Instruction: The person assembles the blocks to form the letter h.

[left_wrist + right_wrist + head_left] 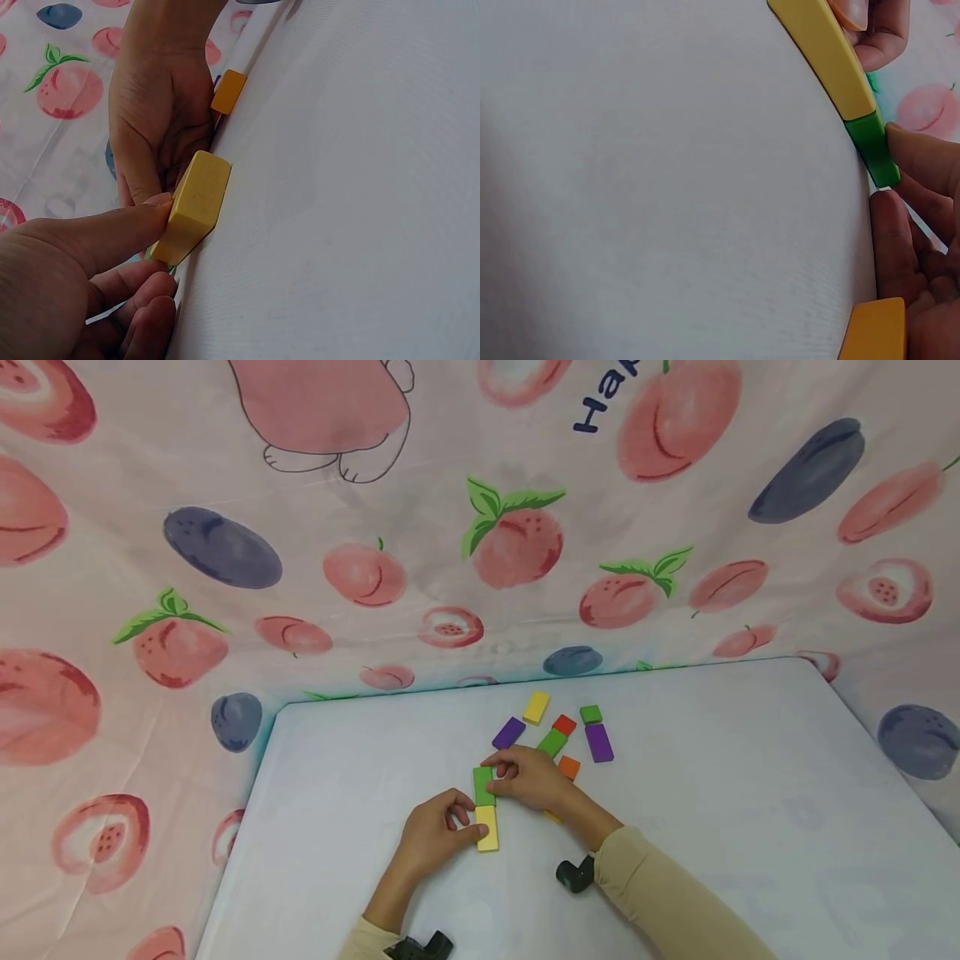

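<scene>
A green block [482, 781] and a yellow block [490, 841] lie end to end on the white table, their short ends touching in the right wrist view. My left hand [432, 835] is on the left side of the pair and pinches the yellow block, thumb on it and fingers bent beside it. From the right, my right hand [534, 778] holds the green block, its thumb on the block and its index finger at the far end. In the left wrist view the yellow block [199, 199] hides most of the green one.
Beyond the hands lie purple blocks [508, 732], a yellow block [536, 707], a red block [564, 725] and green blocks [591, 714]. An orange block [569, 767] sits beside the right hand; another yellow block is mostly hidden under that wrist. A fruit-print cloth [420, 527] hangs behind the table.
</scene>
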The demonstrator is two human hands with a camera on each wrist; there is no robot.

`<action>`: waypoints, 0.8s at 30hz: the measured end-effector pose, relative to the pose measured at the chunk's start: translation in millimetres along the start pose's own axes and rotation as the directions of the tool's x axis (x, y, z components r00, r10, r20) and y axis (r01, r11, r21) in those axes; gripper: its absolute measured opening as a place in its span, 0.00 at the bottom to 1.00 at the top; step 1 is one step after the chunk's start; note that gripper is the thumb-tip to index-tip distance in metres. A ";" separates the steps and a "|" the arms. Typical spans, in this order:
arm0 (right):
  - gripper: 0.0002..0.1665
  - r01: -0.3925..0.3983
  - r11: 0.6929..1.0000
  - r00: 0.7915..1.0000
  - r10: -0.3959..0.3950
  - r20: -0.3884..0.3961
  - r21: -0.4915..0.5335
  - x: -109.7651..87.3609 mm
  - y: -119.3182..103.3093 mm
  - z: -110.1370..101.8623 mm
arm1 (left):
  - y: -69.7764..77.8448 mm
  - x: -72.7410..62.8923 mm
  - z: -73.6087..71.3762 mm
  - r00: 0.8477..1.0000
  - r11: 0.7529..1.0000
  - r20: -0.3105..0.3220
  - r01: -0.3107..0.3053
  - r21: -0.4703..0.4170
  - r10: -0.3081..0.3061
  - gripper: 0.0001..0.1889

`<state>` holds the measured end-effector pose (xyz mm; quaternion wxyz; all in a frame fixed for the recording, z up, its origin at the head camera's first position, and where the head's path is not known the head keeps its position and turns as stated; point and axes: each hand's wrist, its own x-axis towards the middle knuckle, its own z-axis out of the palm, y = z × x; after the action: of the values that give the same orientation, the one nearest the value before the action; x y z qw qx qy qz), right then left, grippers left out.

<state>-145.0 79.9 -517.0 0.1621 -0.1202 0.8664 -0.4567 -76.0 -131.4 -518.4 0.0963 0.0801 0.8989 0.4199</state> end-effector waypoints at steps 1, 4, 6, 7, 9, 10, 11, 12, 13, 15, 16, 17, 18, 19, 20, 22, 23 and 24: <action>0.19 0.002 1.000 1.000 -0.002 0.001 -0.002 0.1 0.1 0.1 | -0.2 -0.1 0.1 1.000 1.000 -0.001 0.000 -0.001 0.000 0.16; 0.20 0.003 1.000 1.000 -0.003 0.007 -0.014 0.5 0.7 0.4 | -0.9 0.0 0.5 1.000 1.000 -0.002 0.000 0.001 0.000 0.16; 0.22 0.002 1.000 1.000 -0.001 0.016 -0.018 0.6 0.7 0.1 | -1.2 0.0 0.6 1.000 1.000 -0.002 0.000 0.003 0.000 0.16; 0.24 0.002 1.000 1.000 -0.002 0.022 -0.020 0.7 0.9 -0.1 | -1.2 0.0 0.5 1.000 1.000 -0.003 0.000 0.004 0.000 0.16; 0.27 0.001 1.000 0.999 0.000 0.033 -0.022 0.5 0.4 -0.7 | -1.1 -0.1 0.4 1.000 1.000 -0.002 0.000 0.006 0.000 0.15; 0.29 0.000 1.000 0.999 0.001 0.038 -0.020 0.4 0.1 -1.1 | -1.0 -0.1 0.2 1.000 1.000 -0.002 0.000 0.008 0.001 0.16; 0.30 -0.002 1.000 0.999 0.003 0.044 -0.018 0.1 -0.3 -1.5 | -0.9 -0.1 0.1 1.000 1.000 -0.001 0.000 0.009 0.000 0.15; 0.31 -0.004 1.000 0.999 0.005 0.048 -0.016 -0.1 -0.7 -1.9 | -0.8 -0.2 0.0 1.000 1.000 0.000 -0.001 0.010 0.001 0.15; 0.32 -0.006 1.000 0.999 0.007 0.050 -0.014 -0.3 -0.9 -2.1 | -0.8 -0.1 -0.1 1.000 1.000 0.001 -0.001 0.011 0.001 0.15; 0.32 -0.009 1.000 0.999 0.010 0.050 -0.009 -0.7 -1.4 -2.4 | -0.9 -0.1 -0.1 1.000 1.000 0.003 0.000 0.013 0.000 0.15; 0.32 -0.009 1.000 0.999 0.009 0.050 -0.007 -0.8 -1.4 -2.5 | -0.9 -0.1 -0.2 1.000 1.000 0.003 0.000 0.013 0.000 0.15; 0.32 -0.009 1.000 0.999 0.009 0.050 -0.005 -1.0 -1.3 -2.6 | -1.1 -0.1 -0.1 1.000 1.000 0.002 0.000 0.013 0.000 0.15; 0.32 -0.008 1.000 0.999 0.008 0.049 -0.005 -0.9 -1.1 -2.5 | -1.6 0.1 0.0 1.000 1.000 0.003 0.000 0.014 0.000 0.15; 0.31 -0.008 1.000 0.999 0.008 0.049 -0.004 -1.1 -0.9 -2.5 | -1.8 0.0 0.1 1.000 1.000 0.002 -0.001 0.015 0.000 0.15; 0.31 -0.008 1.000 0.999 0.008 0.050 -0.003 -1.3 -0.9 -2.6 | -2.1 0.0 0.1 1.000 1.000 0.002 -0.001 0.016 0.001 0.15; 0.31 -0.005 1.000 0.999 0.005 0.051 -0.007 -1.4 -0.4 -2.5 | -2.5 -0.1 0.2 1.000 1.000 0.003 -0.003 0.016 0.003 0.15; 0.30 -0.004 1.000 0.999 0.004 0.051 -0.009 -1.5 -0.2 -2.4 | -2.6 -0.2 0.2 1.000 1.000 0.004 -0.003 0.016 0.003 0.15; 0.30 -0.001 1.000 0.999 0.002 0.052 -0.013 -1.4 0.2 -2.3 | -2.5 -0.2 0.2 1.000 1.000 0.005 -0.003 0.016 0.003 0.15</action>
<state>-144.6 82.2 -515.7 0.1842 -0.1323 0.8650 -0.4476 -76.0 -132.9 -520.4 0.0970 0.0832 0.9019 0.4126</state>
